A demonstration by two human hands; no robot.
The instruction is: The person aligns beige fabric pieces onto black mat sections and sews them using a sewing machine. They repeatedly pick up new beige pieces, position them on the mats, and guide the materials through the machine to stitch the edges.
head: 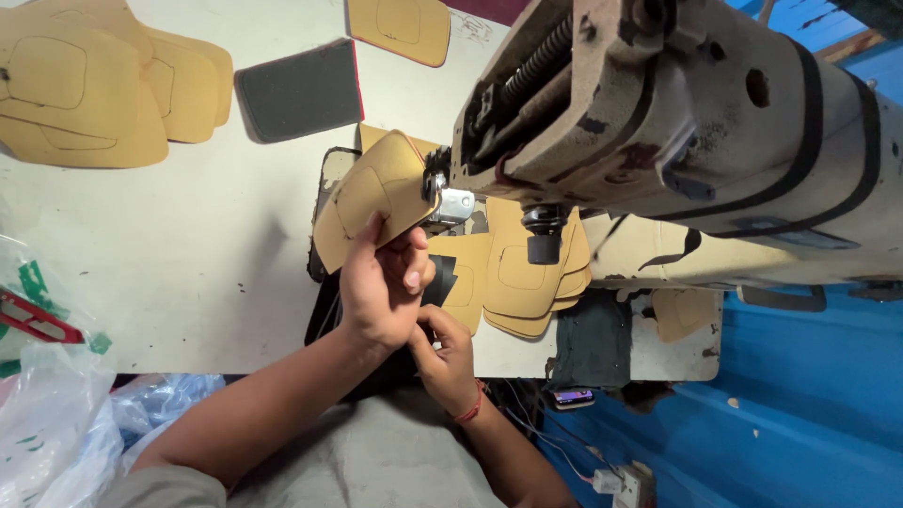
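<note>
My left hand grips the lower edge of a tan leather piece with a stitched outline. It holds the piece tilted up against the needle area of a worn beige sewing machine. My right hand, with a red thread at the wrist, is just below the left hand. Its fingers curl in toward the left palm, beside a black piece on the machine bed. Anything in the right hand is hidden.
More tan pieces are stacked under the machine arm and at the table's far left. A dark grey piece and another tan piece lie at the back. Plastic bags sit at the lower left, and a phone lies below the table edge.
</note>
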